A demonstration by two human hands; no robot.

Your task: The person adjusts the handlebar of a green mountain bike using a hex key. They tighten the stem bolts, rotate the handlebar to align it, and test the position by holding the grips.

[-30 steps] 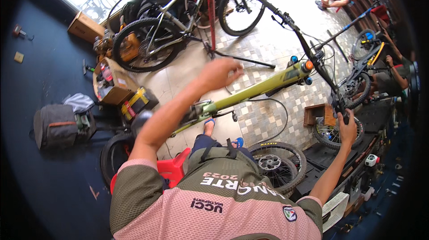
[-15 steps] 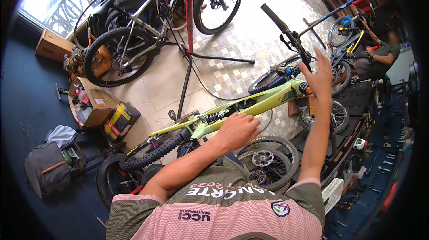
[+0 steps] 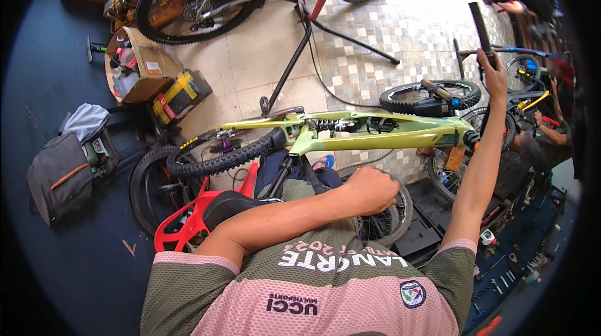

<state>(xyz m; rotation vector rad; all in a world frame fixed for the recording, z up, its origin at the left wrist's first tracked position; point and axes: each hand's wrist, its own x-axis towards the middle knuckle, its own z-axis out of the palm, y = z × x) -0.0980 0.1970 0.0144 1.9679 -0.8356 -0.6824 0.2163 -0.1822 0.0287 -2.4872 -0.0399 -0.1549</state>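
Note:
A light green full-suspension mountain bike frame stretches across in front of me. Its rear wheel is at the left and its black saddle lies close to my left arm. My right hand is raised at the far right, fingers closed round the handlebar just below its black grip. Bent across my chest, my left arm ends in my left hand, curled below the frame's main tube; whatever its fingers hold, if anything, is hidden.
A red plastic chair is beside my left arm. A loose wheel stands behind my left hand. Farther off are a repair stand, a silver bike, a box of bottles and a backpack. Another person sits right.
My right hand, open in the air before, has closed on the handlebar. My left hand stays curled and is farther right in the picture. The view has shifted.

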